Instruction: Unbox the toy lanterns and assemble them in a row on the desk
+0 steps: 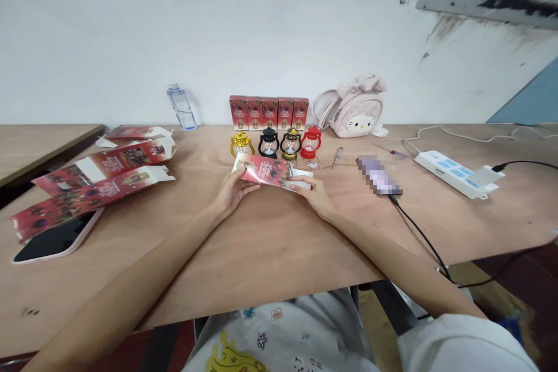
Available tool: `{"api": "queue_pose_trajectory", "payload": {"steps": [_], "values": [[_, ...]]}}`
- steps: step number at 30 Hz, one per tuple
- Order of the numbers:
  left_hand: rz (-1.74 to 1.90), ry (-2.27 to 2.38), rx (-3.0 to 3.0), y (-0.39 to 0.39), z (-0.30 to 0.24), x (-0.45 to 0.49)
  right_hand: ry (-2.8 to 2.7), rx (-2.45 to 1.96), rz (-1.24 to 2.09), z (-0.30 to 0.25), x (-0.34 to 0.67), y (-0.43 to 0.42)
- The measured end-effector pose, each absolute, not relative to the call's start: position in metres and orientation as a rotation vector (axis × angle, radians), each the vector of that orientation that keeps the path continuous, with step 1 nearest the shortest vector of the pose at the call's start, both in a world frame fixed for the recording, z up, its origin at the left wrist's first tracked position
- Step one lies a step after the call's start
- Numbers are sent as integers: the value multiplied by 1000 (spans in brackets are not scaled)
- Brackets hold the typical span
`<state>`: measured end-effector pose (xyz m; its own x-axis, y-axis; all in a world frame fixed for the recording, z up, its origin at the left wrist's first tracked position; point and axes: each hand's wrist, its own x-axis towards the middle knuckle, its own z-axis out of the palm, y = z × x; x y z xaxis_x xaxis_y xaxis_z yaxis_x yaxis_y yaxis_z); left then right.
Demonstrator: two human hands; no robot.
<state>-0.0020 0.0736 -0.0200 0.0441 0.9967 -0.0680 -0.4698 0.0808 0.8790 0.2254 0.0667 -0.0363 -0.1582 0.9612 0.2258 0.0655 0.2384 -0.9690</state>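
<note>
A red printed cardboard box (265, 170) with white end flaps lies on its side between my two hands, above the table. My left hand (233, 189) grips its left end, thumb on the printed face. At the right end, my right hand (313, 193) holds the box by its white flaps, fingers curled there. Just behind stand several small lanterns in a row: a gold one (241, 144), a black one (269, 144), a black and gold one (290, 144) and a red one (311, 143). The box hides part of the gold lantern's base.
Several red boxes (269, 113) stand against the wall. Flattened boxes (82, 197) overlap a phone (56, 238) at left. A bottle (182, 107), pink bag (358, 113), small screwdriver (337, 157), second phone (378, 175) with cable and power strip (455, 171) lie around.
</note>
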Motion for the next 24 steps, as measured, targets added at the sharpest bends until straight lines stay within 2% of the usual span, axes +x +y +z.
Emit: {"api": "queue_pose_trajectory", "payload": {"steps": [10,24], "values": [[1310,828,846,70,-18,-2,-1475,-941,1048,-32,225,67],[1255,844,927,71,-20,-3,-1488,-1082,823,-42,225,68]]}}
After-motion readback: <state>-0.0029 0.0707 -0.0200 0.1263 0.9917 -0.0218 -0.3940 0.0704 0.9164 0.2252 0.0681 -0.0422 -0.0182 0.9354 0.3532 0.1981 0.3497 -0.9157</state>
